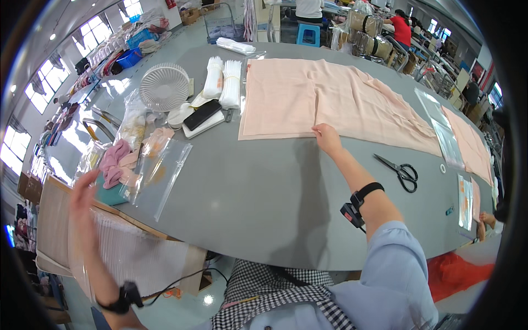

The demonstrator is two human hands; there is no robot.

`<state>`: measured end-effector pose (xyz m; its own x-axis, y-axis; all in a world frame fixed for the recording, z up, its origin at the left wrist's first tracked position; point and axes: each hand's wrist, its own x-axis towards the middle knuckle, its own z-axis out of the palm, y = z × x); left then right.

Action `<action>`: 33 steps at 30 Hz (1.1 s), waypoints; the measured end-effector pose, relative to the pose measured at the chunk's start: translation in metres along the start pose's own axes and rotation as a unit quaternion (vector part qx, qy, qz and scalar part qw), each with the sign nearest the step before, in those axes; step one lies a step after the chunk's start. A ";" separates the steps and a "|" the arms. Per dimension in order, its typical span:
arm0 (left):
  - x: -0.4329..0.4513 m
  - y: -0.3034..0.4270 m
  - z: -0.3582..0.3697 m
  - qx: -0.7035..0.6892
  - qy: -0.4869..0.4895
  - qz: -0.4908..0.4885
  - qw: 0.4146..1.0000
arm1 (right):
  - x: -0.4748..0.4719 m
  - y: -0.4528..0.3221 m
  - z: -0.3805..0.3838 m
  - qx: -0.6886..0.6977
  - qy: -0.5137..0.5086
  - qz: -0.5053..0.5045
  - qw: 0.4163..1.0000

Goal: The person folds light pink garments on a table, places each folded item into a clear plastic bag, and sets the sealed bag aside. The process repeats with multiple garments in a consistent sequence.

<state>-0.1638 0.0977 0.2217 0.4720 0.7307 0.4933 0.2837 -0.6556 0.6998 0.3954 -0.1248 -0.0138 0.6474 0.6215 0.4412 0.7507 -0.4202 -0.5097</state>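
Note:
A peach-coloured piece of fabric [280, 95] lies spread in layers across the far half of the grey table [247, 185]. My right hand [328, 139] pinches its near edge, where a crease runs away from my fingers. Off the table's left edge my left hand [84, 198] is raised and blurred by motion, with its fingers extended; whether it holds anything thin is unclear. Close to that hand are a pink cloth [115, 163] and clear plastic bags [163, 177]. Black-handled scissors [402, 171] rest to the right of my right forearm.
A white fan [164, 87], a black phone [203, 114] and bundled white strips [230, 84] stand at the back left. Right of the fabric lie a clear bag [441, 128], a tape roll [442, 168] and more peach fabric [468, 140]. Another person's hands [486, 220] are at the right edge.

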 end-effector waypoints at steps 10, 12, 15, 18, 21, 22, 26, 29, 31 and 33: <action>0.101 -0.040 0.387 0.122 -0.313 0.145 0.931 | 0.042 0.044 -0.010 0.092 -0.028 0.101 0.990; 0.094 -0.057 0.418 0.193 -0.266 0.160 0.931 | 0.046 0.046 -0.017 0.121 -0.069 0.100 0.985; 0.101 -0.076 0.441 0.143 -0.262 0.025 0.954 | 0.047 0.045 -0.026 0.137 -0.089 0.101 0.981; 0.126 -0.085 0.438 -0.040 -0.305 -0.149 0.940 | 0.044 0.041 -0.032 0.080 -0.048 0.024 0.995; 0.160 -0.084 0.417 -0.018 -0.365 -0.158 0.917 | 0.035 0.035 -0.033 -0.053 -0.052 -0.070 0.995; 0.171 -0.080 0.409 0.007 -0.388 -0.142 0.911 | 0.032 0.033 -0.033 -0.098 -0.064 -0.104 0.988; 0.202 -0.046 0.377 -0.054 -0.294 -0.119 0.947 | 0.026 0.037 -0.022 -0.160 -0.050 -0.078 0.983; 0.222 -0.016 0.360 -0.201 -0.071 -0.060 0.975 | 0.037 0.051 -0.028 -0.240 -0.009 -0.046 0.970; 0.230 -0.004 0.348 -0.155 -0.019 0.069 0.985 | 0.046 0.063 -0.044 -0.296 -0.055 -0.002 0.954; 0.231 -0.002 0.327 -0.103 -0.015 0.202 0.974 | 0.053 0.079 -0.080 -0.338 -0.002 0.086 0.937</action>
<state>0.2182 0.2054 0.1653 0.5353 0.4123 0.7371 -0.1029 -0.8344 0.5415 0.4999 -0.1780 0.0289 0.7667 0.5079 0.3928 0.5477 -0.8366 0.0127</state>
